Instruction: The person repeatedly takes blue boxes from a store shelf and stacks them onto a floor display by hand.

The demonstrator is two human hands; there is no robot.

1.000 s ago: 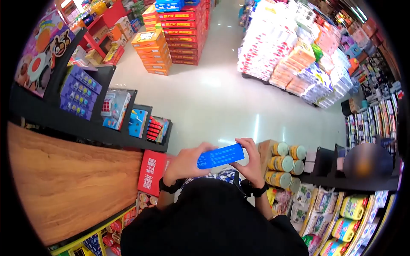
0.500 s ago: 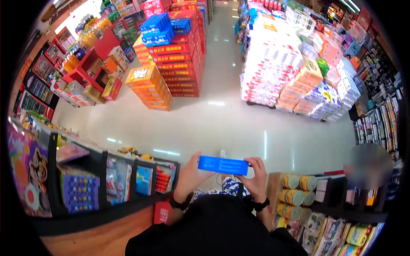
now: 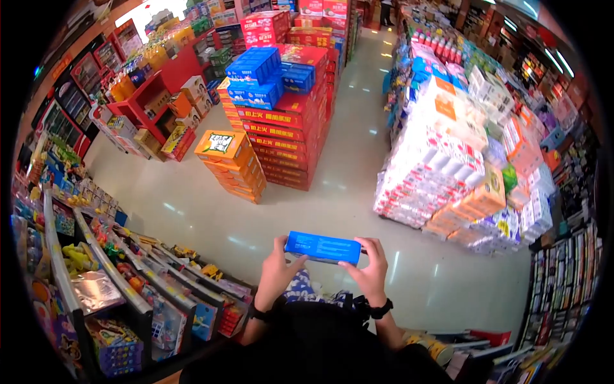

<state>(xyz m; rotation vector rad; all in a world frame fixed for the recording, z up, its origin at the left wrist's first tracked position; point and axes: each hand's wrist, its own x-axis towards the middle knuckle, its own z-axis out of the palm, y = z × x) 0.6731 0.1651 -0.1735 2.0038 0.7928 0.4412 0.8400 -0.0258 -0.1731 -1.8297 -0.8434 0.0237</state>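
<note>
The left hand (image 3: pixel 277 271) and right hand (image 3: pixel 371 271) grip opposite ends of a blue box (image 3: pixel 323 248), each partly open to its width. It lies above the shiny floor (image 3: pixel 332 211).

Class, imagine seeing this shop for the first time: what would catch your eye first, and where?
First, the bright blue box held between the left hand and right hand, low in the centre. Next, the tall stack of red cartons topped with blue boxes, left of the aisle.
</note>
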